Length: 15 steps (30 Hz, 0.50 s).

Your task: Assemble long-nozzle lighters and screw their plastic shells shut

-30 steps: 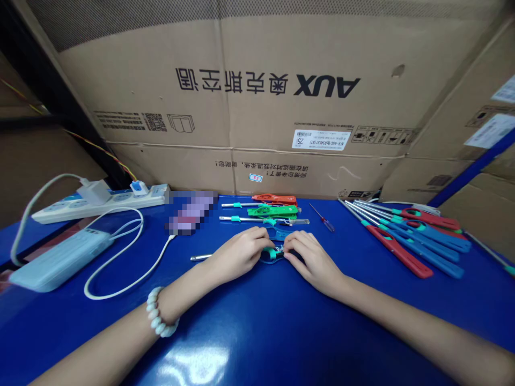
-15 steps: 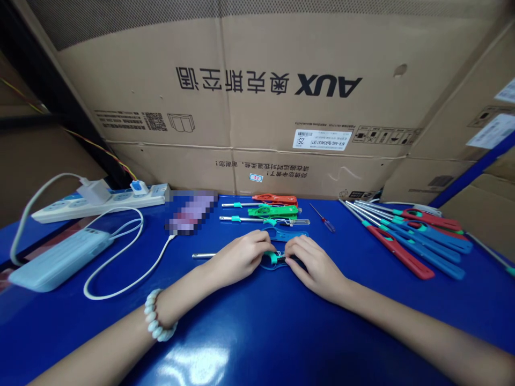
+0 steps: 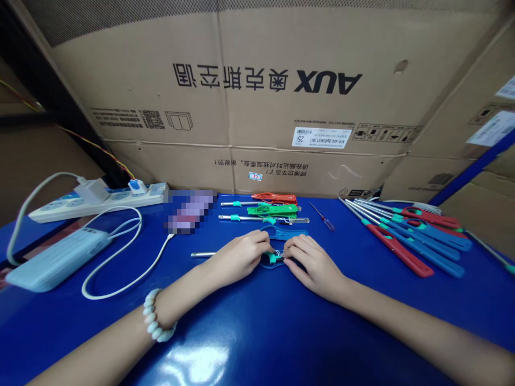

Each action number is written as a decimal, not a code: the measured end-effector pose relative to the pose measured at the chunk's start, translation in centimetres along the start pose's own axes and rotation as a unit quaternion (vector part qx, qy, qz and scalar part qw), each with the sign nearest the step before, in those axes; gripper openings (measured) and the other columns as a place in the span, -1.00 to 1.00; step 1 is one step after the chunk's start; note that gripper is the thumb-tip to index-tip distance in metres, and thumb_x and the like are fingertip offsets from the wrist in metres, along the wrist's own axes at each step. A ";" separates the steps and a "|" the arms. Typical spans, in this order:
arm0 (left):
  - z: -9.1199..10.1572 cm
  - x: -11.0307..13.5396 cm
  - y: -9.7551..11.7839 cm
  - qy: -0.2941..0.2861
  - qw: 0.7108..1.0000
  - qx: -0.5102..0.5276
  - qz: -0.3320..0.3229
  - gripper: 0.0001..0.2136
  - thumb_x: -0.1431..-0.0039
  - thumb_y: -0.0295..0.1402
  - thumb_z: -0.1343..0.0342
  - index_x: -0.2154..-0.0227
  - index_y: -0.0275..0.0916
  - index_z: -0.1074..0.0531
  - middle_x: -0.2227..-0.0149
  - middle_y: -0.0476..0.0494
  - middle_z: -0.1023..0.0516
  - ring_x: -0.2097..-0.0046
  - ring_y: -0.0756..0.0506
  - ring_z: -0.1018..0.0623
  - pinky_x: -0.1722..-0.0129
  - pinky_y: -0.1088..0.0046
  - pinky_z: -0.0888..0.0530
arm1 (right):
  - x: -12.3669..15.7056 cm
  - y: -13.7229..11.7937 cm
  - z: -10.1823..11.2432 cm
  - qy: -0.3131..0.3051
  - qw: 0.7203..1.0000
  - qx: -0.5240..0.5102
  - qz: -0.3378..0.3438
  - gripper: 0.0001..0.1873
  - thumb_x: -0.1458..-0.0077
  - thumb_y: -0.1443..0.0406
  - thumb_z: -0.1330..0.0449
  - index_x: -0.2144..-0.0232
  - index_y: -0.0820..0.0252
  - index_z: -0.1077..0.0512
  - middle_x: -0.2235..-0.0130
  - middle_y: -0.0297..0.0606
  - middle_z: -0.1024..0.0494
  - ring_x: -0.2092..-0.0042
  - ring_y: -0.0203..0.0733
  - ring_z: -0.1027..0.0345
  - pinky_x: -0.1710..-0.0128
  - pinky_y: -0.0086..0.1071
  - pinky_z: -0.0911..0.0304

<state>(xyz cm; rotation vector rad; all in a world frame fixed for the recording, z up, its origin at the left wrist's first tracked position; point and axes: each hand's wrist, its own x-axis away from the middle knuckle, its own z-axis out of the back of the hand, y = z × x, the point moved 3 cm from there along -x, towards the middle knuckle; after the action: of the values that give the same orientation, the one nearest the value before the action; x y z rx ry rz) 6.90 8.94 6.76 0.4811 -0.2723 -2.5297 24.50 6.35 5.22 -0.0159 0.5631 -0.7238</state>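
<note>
An opened long-neck lighter with a blue handle shell lies between my hands, its teal trigger and thin white wires exposed. Its metal tube sticks out left from under my left wrist. The fingers of my left hand are closed on the lighter beside the trigger. My right hand pinches its inner parts just right of the trigger; the exact part is hidden by the fingertips. A separate blue handle half lies just beyond both hands.
Behind lie red and green handle shells with metal tubes, and a screwdriver. Several lighters are fanned at right. A phone, power bank, cable and power strip occupy the left. Cardboard stands behind.
The whole view has shifted very slightly. Both hands stay at the lighter in nearly the same pose, the right fingers moving only a little.
</note>
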 end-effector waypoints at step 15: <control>-0.4 0.0 0.7 -0.031 0.992 -0.121 0.010 -0.79 -0.23 -0.56 0.06 0.22 -0.32 -0.47 0.26 -0.16 -0.40 0.25 -0.09 -0.43 0.29 0.43 -0.45 | 0.1 -0.2 0.0 0.021 0.998 0.043 0.039 -0.76 -0.27 0.35 0.02 0.39 0.22 -0.39 0.30 -0.18 -0.45 0.30 -0.20 -0.22 0.27 -0.32 -0.14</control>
<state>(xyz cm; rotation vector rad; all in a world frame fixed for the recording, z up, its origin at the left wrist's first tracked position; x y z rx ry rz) 7.41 8.28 6.58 0.3043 0.0088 -2.5171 24.44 6.18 5.23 0.1000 0.5703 -0.6734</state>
